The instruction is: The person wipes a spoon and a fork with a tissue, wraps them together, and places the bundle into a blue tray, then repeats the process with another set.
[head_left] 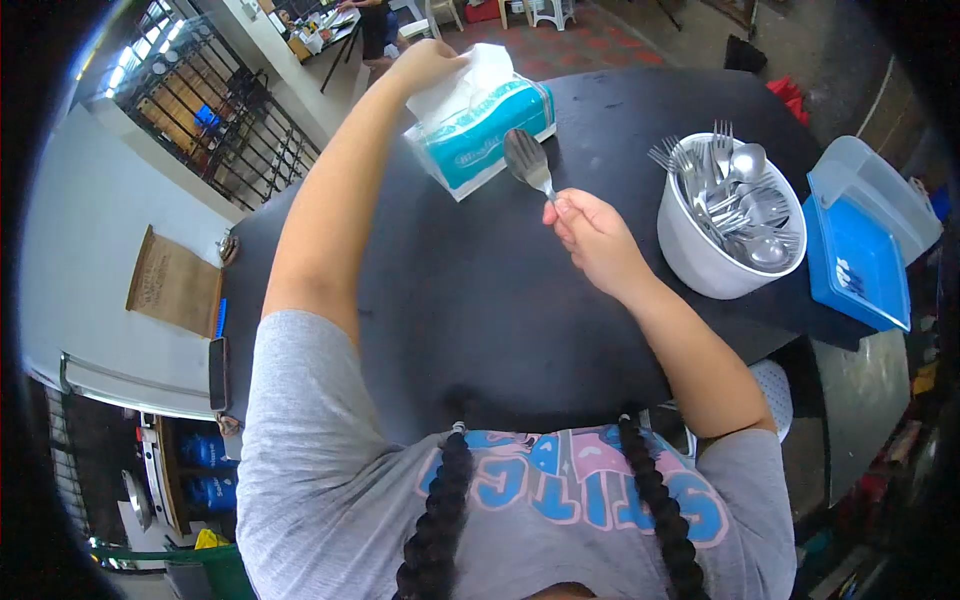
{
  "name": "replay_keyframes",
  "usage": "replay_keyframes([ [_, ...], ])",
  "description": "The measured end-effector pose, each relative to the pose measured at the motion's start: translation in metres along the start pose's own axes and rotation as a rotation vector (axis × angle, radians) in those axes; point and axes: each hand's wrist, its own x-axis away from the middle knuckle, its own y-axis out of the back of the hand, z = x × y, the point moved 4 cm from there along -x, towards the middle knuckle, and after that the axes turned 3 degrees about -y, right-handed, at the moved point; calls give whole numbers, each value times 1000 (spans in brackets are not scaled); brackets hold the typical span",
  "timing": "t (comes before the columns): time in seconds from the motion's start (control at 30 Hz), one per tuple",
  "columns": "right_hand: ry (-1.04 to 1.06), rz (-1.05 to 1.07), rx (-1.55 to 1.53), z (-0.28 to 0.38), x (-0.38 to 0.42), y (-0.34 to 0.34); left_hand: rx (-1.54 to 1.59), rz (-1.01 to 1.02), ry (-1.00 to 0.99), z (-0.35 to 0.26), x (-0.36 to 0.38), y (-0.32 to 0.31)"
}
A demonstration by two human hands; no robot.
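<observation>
My left hand is closed on a white tissue that sticks up from the top of a teal and white tissue pack. Between the thumb and fingers of my right hand are the handles of a fork and spoon, stacked together, their heads pointing up and left beside the pack. To the right of that hand, a white bucket holds several forks and spoons, heads up.
A blue plastic box with a clear lid lies at the right end of the black table. A dark phone-like object lies at the left edge. Another person is in the background.
</observation>
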Motion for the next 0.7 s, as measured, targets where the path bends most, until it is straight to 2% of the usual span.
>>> replay_keyframes([
  [0.03, 2, -4, 2, 0, -1, 1, 1, -2, -5, -3, 2, 4],
  [0.1, 29, -19, 72, -1, -2, 2, -30, -270, -98, -11, 6, 19],
  [0.27, 88, -23, 160, -10, -9, 5, -218, -334, -208, -34, 9, 23],
  [0.33, 133, -40, 211, -16, -12, 6, -273, -503, -275, -46, 19, 28],
  [0.43, 129, -70, 233, -18, -13, 7, -370, -489, -293, -48, 12, 32],
  [0.53, 94, -73, 317, -17, -12, 7, -539, -280, -437, -71, 17, 19],
  [0.6, 146, -88, 365, -18, -12, 5, -520, -379, -274, -71, 12, 51],
  [0.63, 143, -91, 355, -19, -11, 4, -317, -443, -363, -80, 26, 59],
  [0.67, 173, -97, 385, -16, -9, 3, -269, -366, -324, -87, 32, 64],
  [0.7, 205, -100, 421, -12, -8, 3, -352, -390, -364, -90, 36, 69],
])
